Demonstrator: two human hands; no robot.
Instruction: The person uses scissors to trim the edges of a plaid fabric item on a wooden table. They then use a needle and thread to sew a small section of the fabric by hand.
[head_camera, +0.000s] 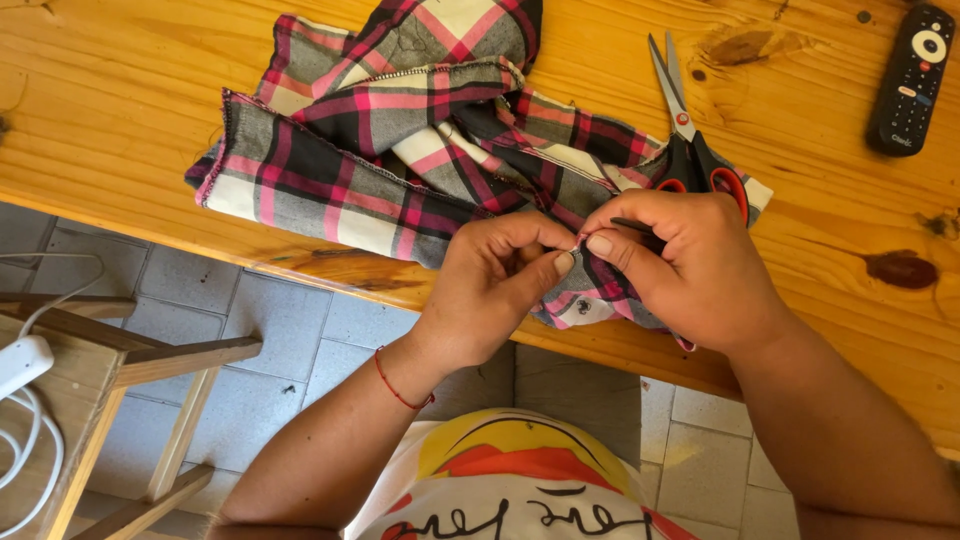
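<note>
Two hands (600, 270), one plaid cloth (330, 170), one scissors (690, 140)

Hands: 2, left hand (495, 280) and right hand (690, 265)
Plaid garment (400, 140): 1, pink, grey, black and cream
Scissors (690, 130): 1 pair, red and black handles
Remote control (912, 78): 1, black
Wooden table (120, 90): 1
Wooden stool (120, 370): 1
White cable (25, 420): 1
Red wrist cord (398, 385): 1
</note>
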